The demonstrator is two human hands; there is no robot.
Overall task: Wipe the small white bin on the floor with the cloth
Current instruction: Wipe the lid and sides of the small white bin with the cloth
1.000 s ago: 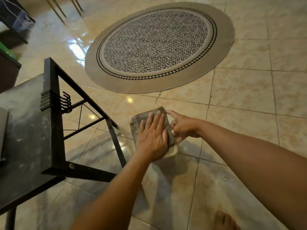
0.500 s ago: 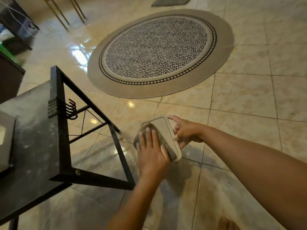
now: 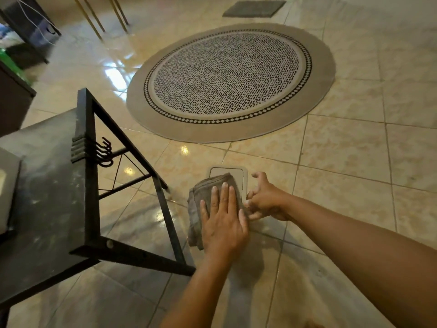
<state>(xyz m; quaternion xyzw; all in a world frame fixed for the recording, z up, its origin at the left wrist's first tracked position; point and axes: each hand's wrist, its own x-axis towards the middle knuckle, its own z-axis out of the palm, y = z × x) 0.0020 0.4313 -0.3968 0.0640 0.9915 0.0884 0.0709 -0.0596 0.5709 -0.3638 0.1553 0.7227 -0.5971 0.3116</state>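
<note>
The small white bin [image 3: 238, 174] stands on the tiled floor, seen from above; only the far part of its lid shows. A folded grey-brown cloth [image 3: 208, 188] lies over the near part of the lid. My left hand [image 3: 223, 221] presses flat on the cloth, fingers stretched forward. My right hand [image 3: 266, 197] grips the bin's right edge, fingers curled against its side. The bin's body below the lid is hidden by the cloth and both hands.
A black metal-framed table [image 3: 87, 185] with hooks stands close on the left, one leg near the bin. A round patterned rug [image 3: 229, 79] lies beyond it, and a grey mat [image 3: 254, 8] farther back. Dark furniture [image 3: 14, 100] sits at far left.
My left hand has slid the cloth toward me along the lid, uncovering the lid's far end. My right hand has stayed at the bin's right edge, shifting its hold.
</note>
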